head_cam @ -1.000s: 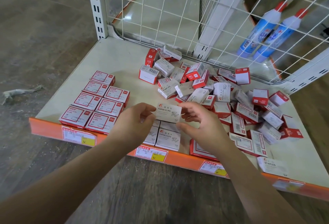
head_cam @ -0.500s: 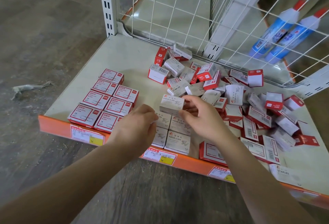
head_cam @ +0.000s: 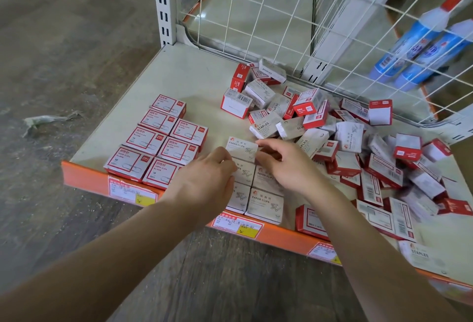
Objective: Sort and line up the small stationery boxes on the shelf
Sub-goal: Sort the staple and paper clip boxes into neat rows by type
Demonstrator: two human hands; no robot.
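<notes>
Both hands, left hand [head_cam: 204, 181] and right hand [head_cam: 286, 165], pinch a flat white cardboard paper-clip box [head_cam: 242, 148] between them (long axis left-right, printed face up), behind the white row [head_cam: 263, 193].

Matt cardboard boxes [head_cam: 242, 148], smooth shelf [head_cam: 194, 76] (painted metal), wire grid [head_cam: 281, 14]

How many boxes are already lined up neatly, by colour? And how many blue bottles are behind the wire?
Red-framed boxes, left block: 7
White boxes, middle block, including the white box held by left hand and right hand: 5
Blue bottles: 2
Total: 14
</notes>
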